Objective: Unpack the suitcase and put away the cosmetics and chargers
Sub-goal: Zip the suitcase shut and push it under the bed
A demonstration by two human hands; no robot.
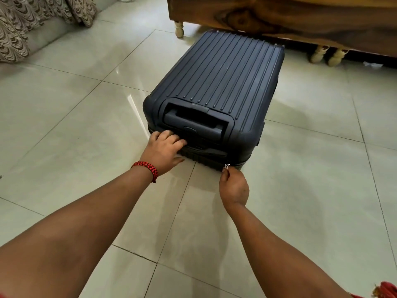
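Note:
A dark blue ribbed hard-shell suitcase (223,82) lies flat and closed on the tiled floor, its handle end toward me. My left hand (165,150), with a red braided band at the wrist, rests on the suitcase's near left corner, fingers curled over the edge beside the handle recess. At the near right corner my right hand (234,187) pinches the small silver zipper pull (227,166). The contents are hidden inside.
A wooden bed frame (300,16) with pale turned legs stands right behind the suitcase. A patterned curtain (17,29) hangs at the far left. Glossy pale floor tiles (86,125) stretch around the suitcase on the left, right and near sides.

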